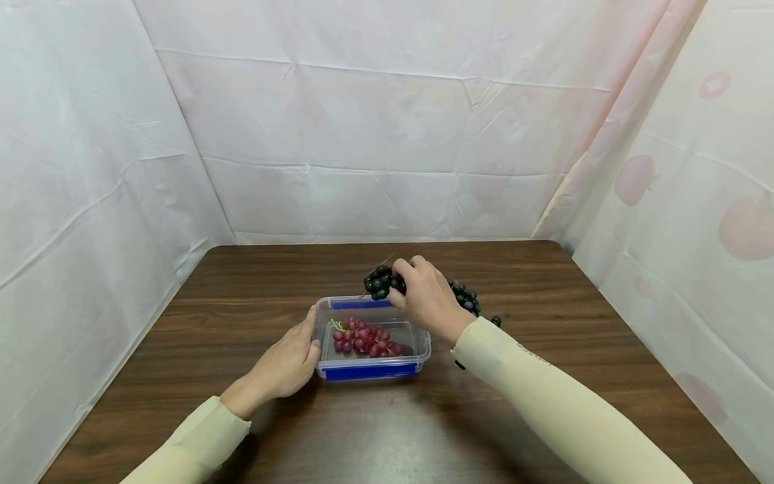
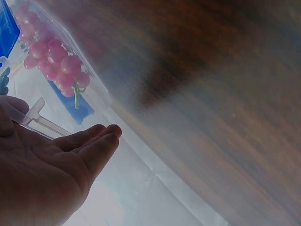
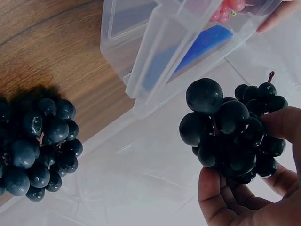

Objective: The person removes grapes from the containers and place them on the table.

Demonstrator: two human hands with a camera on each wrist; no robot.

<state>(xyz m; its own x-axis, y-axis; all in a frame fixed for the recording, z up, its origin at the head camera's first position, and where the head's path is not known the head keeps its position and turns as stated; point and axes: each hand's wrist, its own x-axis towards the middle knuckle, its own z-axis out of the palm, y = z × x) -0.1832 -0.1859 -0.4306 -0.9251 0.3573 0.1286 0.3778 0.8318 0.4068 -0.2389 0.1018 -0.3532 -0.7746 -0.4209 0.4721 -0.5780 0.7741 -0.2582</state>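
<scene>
The right hand (image 1: 426, 296) grips black grapes (image 1: 379, 284) near the container (image 1: 370, 371); the left hand (image 1: 290, 359), straight-fingered, touches its side.

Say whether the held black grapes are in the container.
Out: in the right wrist view, the right hand grips the black grapes apart from the container.

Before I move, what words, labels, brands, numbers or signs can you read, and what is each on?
Readable text: none.
Right sleeve: a short row of dark marks, possibly lettering, too small to read.
Blue-clipped clear container, red grape bunch, held black grape bunch: no lettering visible.
</scene>
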